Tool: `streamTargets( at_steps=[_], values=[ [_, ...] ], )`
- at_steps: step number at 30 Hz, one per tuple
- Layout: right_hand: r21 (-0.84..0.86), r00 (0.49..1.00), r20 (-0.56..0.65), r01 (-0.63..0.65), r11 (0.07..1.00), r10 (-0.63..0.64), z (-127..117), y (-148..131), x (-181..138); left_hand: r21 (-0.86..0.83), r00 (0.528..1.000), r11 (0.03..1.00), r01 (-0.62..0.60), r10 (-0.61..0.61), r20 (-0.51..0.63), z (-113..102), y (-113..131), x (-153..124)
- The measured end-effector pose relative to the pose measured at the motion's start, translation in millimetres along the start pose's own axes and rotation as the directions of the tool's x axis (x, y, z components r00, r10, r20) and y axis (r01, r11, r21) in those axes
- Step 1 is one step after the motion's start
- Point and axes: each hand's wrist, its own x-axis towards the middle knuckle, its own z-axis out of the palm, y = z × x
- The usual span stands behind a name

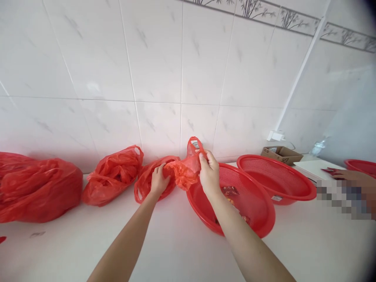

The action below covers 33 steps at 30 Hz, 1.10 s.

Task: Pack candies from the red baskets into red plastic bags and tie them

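Observation:
My right hand [210,172] is closed on a thin red plastic bag [188,172], thumb uppermost, with a loop handle standing up above the fingers. At the bag's left end, my left hand [159,181] has its fingers curled into the crumpled plastic. Behind and around the left hand lies another red plastic bag [142,186], partly covered by it. Just below my right wrist is a red perforated basket [261,211] with several small printed packets [230,190] inside, partly hidden by my forearm.
Two fuller red bags [113,176] [44,190] lie to the left along the tiled wall. A second red basket [273,176], a cardboard box [282,154] and a clear bottle [318,147] stand to the right. Another person's hand [337,174] is at the far right.

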Motion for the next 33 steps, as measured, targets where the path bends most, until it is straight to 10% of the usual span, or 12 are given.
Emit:
streamTargets(
  at_steps=[4, 8, 11, 15, 19, 21, 23, 26, 30, 33],
  values=[
    [-0.019, 0.999, -0.032, -0.016, 1.000, 0.015, -25.9, -6.5, -1.5, -0.135, 0.998, 0.990, -0.036, 0.042, 0.043, -38.6, 36.0, -7.3],
    [-0.015, 0.994, -0.071, -0.082, 0.997, 0.081, -41.7, -14.2, -23.5, -0.311, 0.999, 0.950, -0.024, 0.016, -0.029, -91.8, 55.5, -75.9],
    [0.032, 0.978, -0.053, -0.203, 0.979, 0.204, -55.1, -12.5, -48.2, -0.700, 0.979, 0.707, 0.100, -0.194, -0.056, -121.5, 54.6, -139.2],
    [0.077, 0.919, 0.145, -0.380, 0.922, 0.367, -80.7, -15.6, -81.8, -0.841, 0.873, 0.442, 0.312, -0.483, 0.070, -133.8, 55.6, -194.2],
    [-0.022, 0.968, 0.205, -0.142, 0.990, 0.143, -84.4, -51.9, -118.4, -0.792, 0.798, 0.373, 0.483, -0.560, 0.223, -118.2, 77.8, -217.2],
    [-0.088, 0.855, 0.517, 0.014, 0.996, 0.033, -69.7, -65.9, -138.9, -0.786, 0.783, 0.338, 0.518, -0.557, 0.276, -107.7, 91.6, -223.3],
    [-0.144, 0.616, 0.787, 0.150, 0.978, 0.021, -51.2, -62.7, -159.1, -0.818, 0.768, 0.239, 0.524, -0.549, 0.332, -101.5, 101.8, -227.5],
    [-0.297, 0.417, 0.895, 0.287, 0.911, 0.160, -37.0, -29.3, -182.7, -0.875, 0.762, 0.086, 0.476, -0.538, 0.362, -106.6, 105.6, -231.5],
    [-0.438, 0.327, 0.884, 0.332, 0.836, 0.333, -49.9, 8.6, -193.0, -0.910, 0.773, 0.116, 0.397, -0.577, 0.263, -129.6, 96.6, -237.4],
    [-0.440, 0.380, 0.868, 0.286, 0.851, 0.321, -53.5, 2.9, -192.3, -0.906, 0.761, 0.109, 0.408, -0.589, 0.272, -137.2, 91.8, -244.7]
  ],
)
